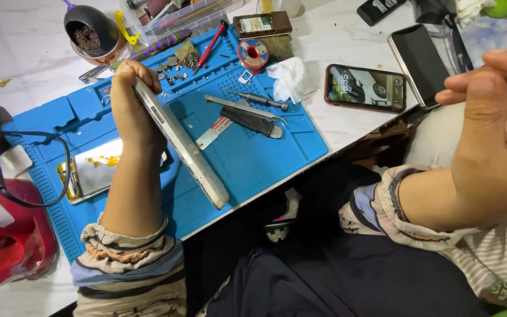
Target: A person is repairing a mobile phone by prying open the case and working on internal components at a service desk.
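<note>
Phone held on edge over the blue mat [253, 158]

The phone [180, 144] is gripped on edge by the left hand [131, 108]; the right hand [494, 129] is raised well apart, far right, fingers loosely curled, nothing held.

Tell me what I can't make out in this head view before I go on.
- Phone in the left hand: seen edge-on, so its screen side is hidden.
- Right hand: blurred, close to the camera; fingertips cut by the right edge, whether it holds anything unclear.
- Small screws and parts on the blue mat: too small to identify.
</note>
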